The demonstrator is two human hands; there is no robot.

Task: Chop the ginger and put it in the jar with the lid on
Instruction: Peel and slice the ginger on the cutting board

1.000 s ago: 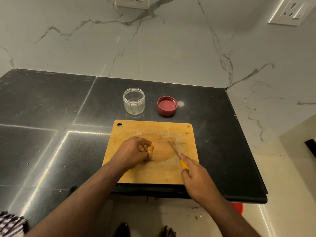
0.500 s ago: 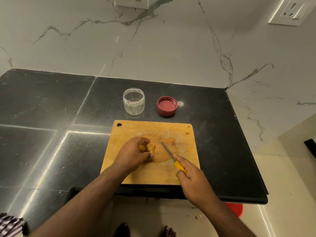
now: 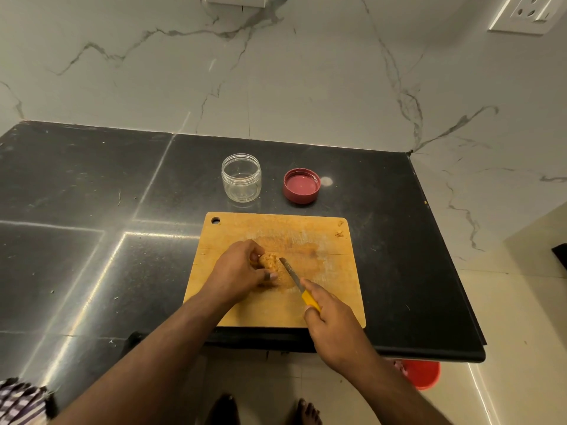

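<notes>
While the right hand (image 3: pixel 334 323) grips the yellow-handled knife (image 3: pixel 299 285), its blade lies against the ginger (image 3: pixel 271 263) — a heap cupped by the left hand's (image 3: pixel 237 273) curled fingers on the wooden cutting board (image 3: pixel 331 240). Farther back on the black counter (image 3: pixel 92 194) stand the open jar (image 3: pixel 241 177) and, beside it, the red lid (image 3: pixel 301 186) — upturned.

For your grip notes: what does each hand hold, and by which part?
Right hand grips the knife by its yellow handle; left hand cups the chopped ginger pile's left side.

Black stone counter (image 3: pixel 92 185), white marble-veined wall (image 3: pixel 306 81), wall socket (image 3: pixel 534 13), cream tiled floor (image 3: pixel 521 317).
</notes>
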